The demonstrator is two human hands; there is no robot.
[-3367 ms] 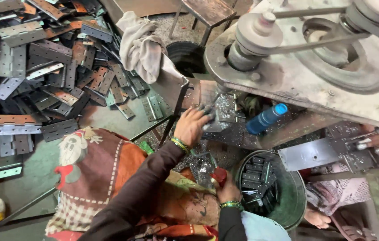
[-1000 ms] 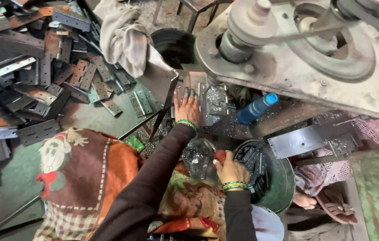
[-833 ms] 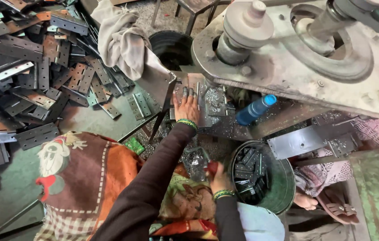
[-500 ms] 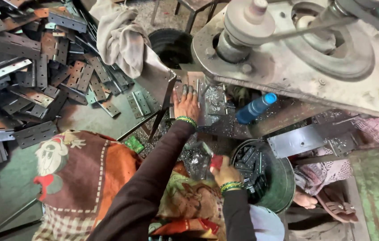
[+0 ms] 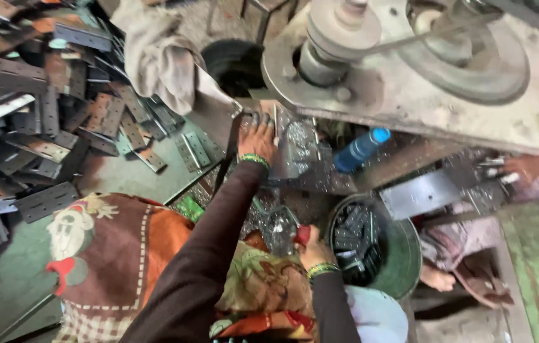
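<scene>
My left hand (image 5: pixel 257 138) reaches forward and lies flat on shiny metal pieces (image 5: pixel 295 149) on the machine bed, under the big grey machine plate (image 5: pixel 409 95). My right hand (image 5: pixel 311 244) is lower, near my lap, closed around a small red-tipped object (image 5: pixel 301 234) beside the rim of a green bucket (image 5: pixel 403 254) that holds dark metal parts. Both wrists wear green bangles. A patterned cloth (image 5: pixel 111 254) covers my lap.
Many rusty and grey metal hinge plates (image 5: pixel 47 127) are heaped on the left. A grey rag (image 5: pixel 155 57) hangs at the top. A blue bottle (image 5: pixel 361 149) lies under the machine. Another person's hand (image 5: pixel 526 168) and foot (image 5: pixel 438 279) are at the right.
My left hand has slid a little further forward on the metal pieces. My right hand has stayed beside the bucket with the red-tipped object; the view has tilted slightly.
</scene>
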